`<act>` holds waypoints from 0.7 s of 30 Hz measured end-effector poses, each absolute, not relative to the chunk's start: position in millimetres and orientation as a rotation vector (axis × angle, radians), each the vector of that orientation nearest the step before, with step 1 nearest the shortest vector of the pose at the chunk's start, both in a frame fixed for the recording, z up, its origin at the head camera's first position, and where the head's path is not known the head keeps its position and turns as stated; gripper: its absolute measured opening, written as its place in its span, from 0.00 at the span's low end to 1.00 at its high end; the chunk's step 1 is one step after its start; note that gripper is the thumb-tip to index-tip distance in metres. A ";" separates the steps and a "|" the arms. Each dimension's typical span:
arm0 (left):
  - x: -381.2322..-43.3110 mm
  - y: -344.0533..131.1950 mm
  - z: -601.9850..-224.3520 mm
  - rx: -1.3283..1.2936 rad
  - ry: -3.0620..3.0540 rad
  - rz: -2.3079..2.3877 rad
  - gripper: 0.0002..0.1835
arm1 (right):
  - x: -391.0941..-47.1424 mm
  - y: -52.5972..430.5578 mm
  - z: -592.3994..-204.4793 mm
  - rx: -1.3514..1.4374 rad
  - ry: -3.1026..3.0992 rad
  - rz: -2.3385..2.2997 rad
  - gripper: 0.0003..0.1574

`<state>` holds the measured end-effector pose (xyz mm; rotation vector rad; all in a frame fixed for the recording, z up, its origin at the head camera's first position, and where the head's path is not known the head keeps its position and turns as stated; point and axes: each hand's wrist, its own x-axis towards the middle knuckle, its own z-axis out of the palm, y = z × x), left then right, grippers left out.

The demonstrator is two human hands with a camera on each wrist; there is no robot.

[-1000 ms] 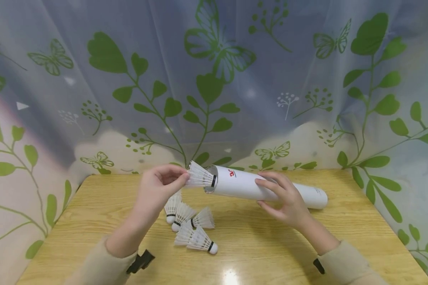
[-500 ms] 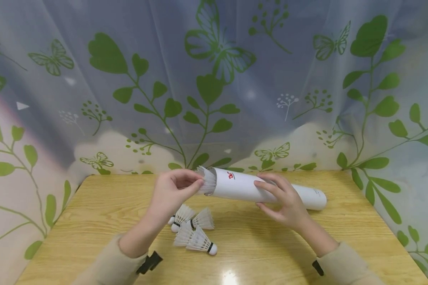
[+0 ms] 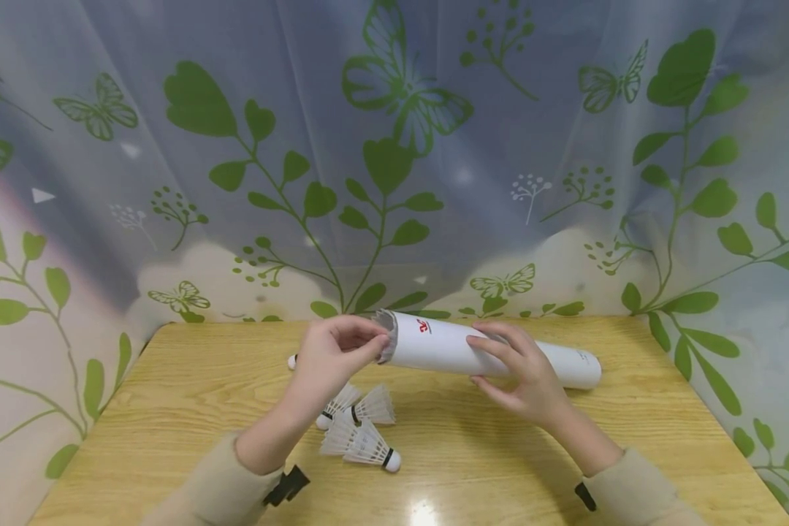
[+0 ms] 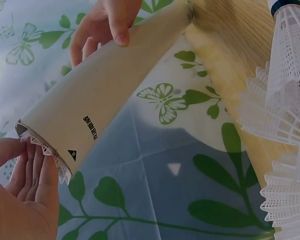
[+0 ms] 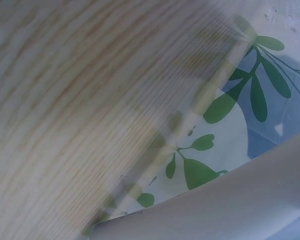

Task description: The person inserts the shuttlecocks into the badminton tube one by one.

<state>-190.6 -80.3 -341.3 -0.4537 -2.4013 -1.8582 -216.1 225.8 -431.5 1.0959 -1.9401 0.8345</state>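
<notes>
My left hand [image 3: 332, 358] pinches the feather rim of a white shuttlecock [image 4: 46, 146] at the open left end of a long white tube [image 3: 442, 345]. Most of that shuttlecock is hidden inside; only its jagged skirt edge sticks out. Around the tube's middle, my right hand [image 3: 526, 376] grips with thumb below and fingers on top. The tube lies slightly tilted, its left end raised. Below it on the table, several more shuttlecocks [image 3: 373, 404] lie in a loose heap. A white cork tip [image 3: 292, 361] shows behind my left hand.
The wooden table [image 3: 473, 475] has its back edge close behind the tube. A curtain [image 3: 289, 183] printed with leaves and butterflies hangs behind and at both sides. The heap sits close to my left forearm.
My left hand has moved right, pushing the shuttlecock from the tube's mouth almost fully inside. One loose shuttlecock has shifted left behind that hand. My right hand holds the tube nearly still.
</notes>
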 end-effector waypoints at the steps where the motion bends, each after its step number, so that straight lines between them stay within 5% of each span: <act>1: -190.5 -79.8 -341.4 -0.452 -2.406 -1.858 0.05 | -216.1 225.7 -431.5 1.096 -1.939 0.834 0.28; 21: -190.5 -81.1 -345.7 -0.485 -2.379 -1.908 0.06 | -216.0 225.7 -431.6 1.079 -1.942 0.828 0.28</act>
